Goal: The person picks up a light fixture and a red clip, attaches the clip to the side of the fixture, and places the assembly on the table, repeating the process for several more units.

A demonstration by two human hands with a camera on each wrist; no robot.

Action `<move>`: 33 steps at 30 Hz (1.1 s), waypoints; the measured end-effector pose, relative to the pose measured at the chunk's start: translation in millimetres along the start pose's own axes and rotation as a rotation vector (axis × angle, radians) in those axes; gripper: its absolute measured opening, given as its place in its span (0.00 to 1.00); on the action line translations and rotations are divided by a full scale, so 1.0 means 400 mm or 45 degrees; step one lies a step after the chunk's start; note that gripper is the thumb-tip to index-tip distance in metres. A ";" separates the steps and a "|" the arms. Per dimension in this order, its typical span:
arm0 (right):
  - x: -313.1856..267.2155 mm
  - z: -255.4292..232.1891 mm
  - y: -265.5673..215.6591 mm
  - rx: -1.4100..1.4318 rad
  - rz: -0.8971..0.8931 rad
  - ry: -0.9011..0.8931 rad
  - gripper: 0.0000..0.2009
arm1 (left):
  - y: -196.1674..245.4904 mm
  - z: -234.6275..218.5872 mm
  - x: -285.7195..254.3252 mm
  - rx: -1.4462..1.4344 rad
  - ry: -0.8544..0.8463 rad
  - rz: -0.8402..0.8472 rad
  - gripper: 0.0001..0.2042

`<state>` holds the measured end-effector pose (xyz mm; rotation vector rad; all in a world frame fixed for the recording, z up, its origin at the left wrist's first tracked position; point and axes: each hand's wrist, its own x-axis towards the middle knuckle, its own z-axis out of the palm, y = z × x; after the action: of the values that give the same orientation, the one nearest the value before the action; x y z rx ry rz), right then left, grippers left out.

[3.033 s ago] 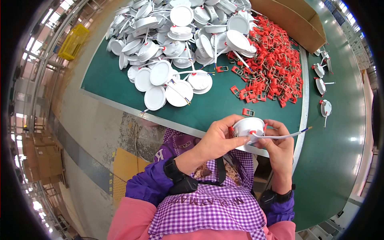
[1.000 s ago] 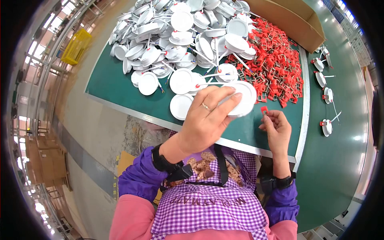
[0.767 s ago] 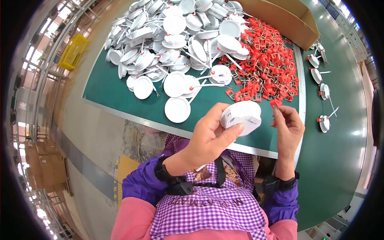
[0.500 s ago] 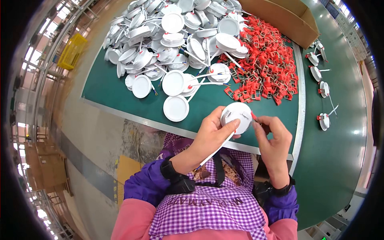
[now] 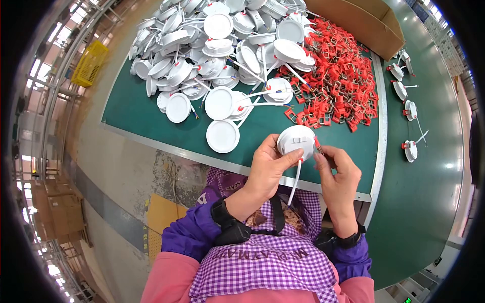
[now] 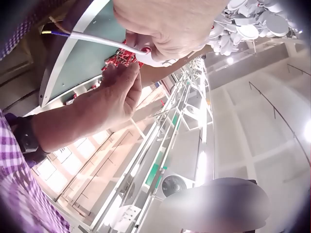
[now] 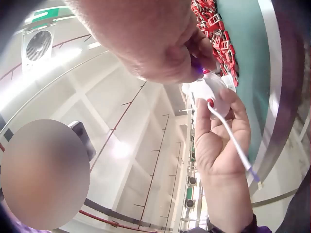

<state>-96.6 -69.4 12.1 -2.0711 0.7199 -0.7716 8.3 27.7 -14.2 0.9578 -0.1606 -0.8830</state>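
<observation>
In the head view the left hand (image 5: 269, 166) grips a round white lamp (image 5: 297, 140) by its left side, thumb over the back face. From the lamp's lower edge hangs a white cable (image 5: 296, 183). The right hand (image 5: 339, 174) pinches a red clip (image 5: 317, 143) with a metal part against the lamp's right edge. Whether that clip is fastened cannot be told. In the right wrist view the lamp (image 7: 210, 92) sits between the left hand's fingers and thumb, with its cable (image 7: 233, 138) trailing down; the right hand (image 7: 160, 39) covers the clip there.
A heap of white lamps (image 5: 219, 48) lies at the back left of the green table, beside a pile of red clips (image 5: 339, 76). A cardboard box (image 5: 361, 22) stands behind them. Several lamps with clips, one at the front (image 5: 410, 151), rest on the right-hand surface.
The earlier lamp between the hands has left them, and the left hand has taken another. The right hand has brought a red clip to its right edge. The lamp's cable now hangs more steeply.
</observation>
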 end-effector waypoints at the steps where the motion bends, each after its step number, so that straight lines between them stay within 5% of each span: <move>1: -0.001 0.004 0.001 0.034 -0.024 0.011 0.05 | -0.003 0.000 0.000 -0.001 0.001 0.004 0.13; 17: -0.014 0.024 0.001 0.200 0.026 0.120 0.04 | -0.012 -0.004 -0.009 0.306 -0.192 0.295 0.13; 21: -0.022 0.026 0.029 0.241 0.051 0.110 0.06 | -0.002 -0.005 -0.018 0.365 -0.187 0.223 0.13; 23: -0.025 0.019 0.046 0.611 0.246 -0.039 0.10 | 0.005 -0.010 -0.027 0.395 -0.170 0.176 0.13; 29: -0.029 -0.015 0.000 0.801 0.607 -0.198 0.18 | 0.023 -0.016 -0.047 0.331 -0.202 0.033 0.13; 33: -0.039 -0.006 0.020 0.757 0.545 -0.216 0.18 | 0.029 -0.025 -0.051 0.342 -0.246 -0.031 0.12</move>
<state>-110.2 -63.6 2.5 -1.3643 0.7015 -0.4803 6.7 51.6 -6.1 1.1235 -0.4423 -0.9929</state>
